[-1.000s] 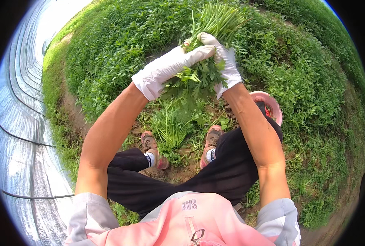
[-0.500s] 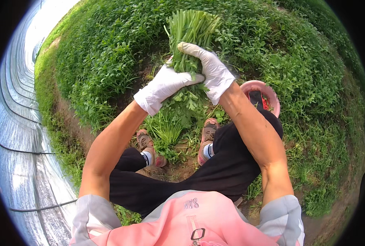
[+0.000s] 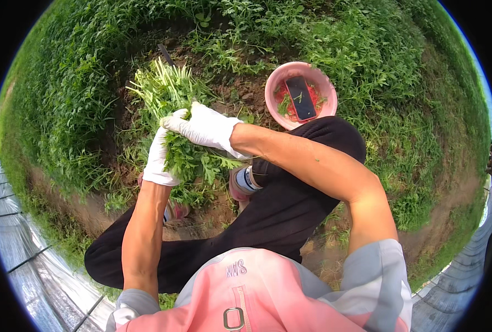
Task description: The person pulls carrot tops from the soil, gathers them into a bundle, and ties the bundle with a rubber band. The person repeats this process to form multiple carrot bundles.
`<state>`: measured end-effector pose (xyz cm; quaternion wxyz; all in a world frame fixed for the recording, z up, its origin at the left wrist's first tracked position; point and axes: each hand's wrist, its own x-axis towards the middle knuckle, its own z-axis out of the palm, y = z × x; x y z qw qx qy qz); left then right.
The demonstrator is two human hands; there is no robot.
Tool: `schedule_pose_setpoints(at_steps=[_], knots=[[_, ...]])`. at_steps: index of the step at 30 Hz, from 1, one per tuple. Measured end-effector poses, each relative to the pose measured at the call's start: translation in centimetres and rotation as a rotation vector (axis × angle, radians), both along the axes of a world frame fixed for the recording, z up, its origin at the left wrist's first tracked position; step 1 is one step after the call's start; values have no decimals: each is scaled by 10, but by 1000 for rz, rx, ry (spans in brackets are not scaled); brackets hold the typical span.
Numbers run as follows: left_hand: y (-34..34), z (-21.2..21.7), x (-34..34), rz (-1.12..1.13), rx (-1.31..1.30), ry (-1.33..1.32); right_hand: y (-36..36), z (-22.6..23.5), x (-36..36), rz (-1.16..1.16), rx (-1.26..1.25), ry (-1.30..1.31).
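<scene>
A thick bunch of leafy greens (image 3: pixel 160 88) is gripped in both my white-gloved hands, left of the middle of the view. Its pale cut stems point away and to the left, while the leaves hang toward my feet. My left hand (image 3: pixel 158 159) wraps the near left side of the bunch. Across its top lies my right hand (image 3: pixel 210 128), fingers curled round it and meeting the left hand. Leaves partly hide the left fingers.
Right of the bunch, a pink basin (image 3: pixel 272 99) holds a black phone (image 3: pixel 301 98) over red strands and green scraps. A dark strip-shaped thing (image 3: pixel 166 54) lies beyond the stems. Dense green plants (image 3: pixel 74 105) surround bare soil. My bent legs and shoes are close below the bunch.
The bunch in my hands has tilted leftward and come lower, nearer my legs. The view has shifted, so the pink basin and the phone in it now show fully.
</scene>
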<state>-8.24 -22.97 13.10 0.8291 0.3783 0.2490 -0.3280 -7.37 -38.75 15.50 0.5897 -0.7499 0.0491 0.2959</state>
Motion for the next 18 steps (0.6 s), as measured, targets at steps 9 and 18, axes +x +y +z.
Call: schedule_pose_setpoints(at_steps=[9,18], knots=[[0,-23,-19,26,-49,-7,-2,-12,-5,356,-470,-260],[83,-26,-19,153,-588,240,-254,62,-23,-820,31,-530]])
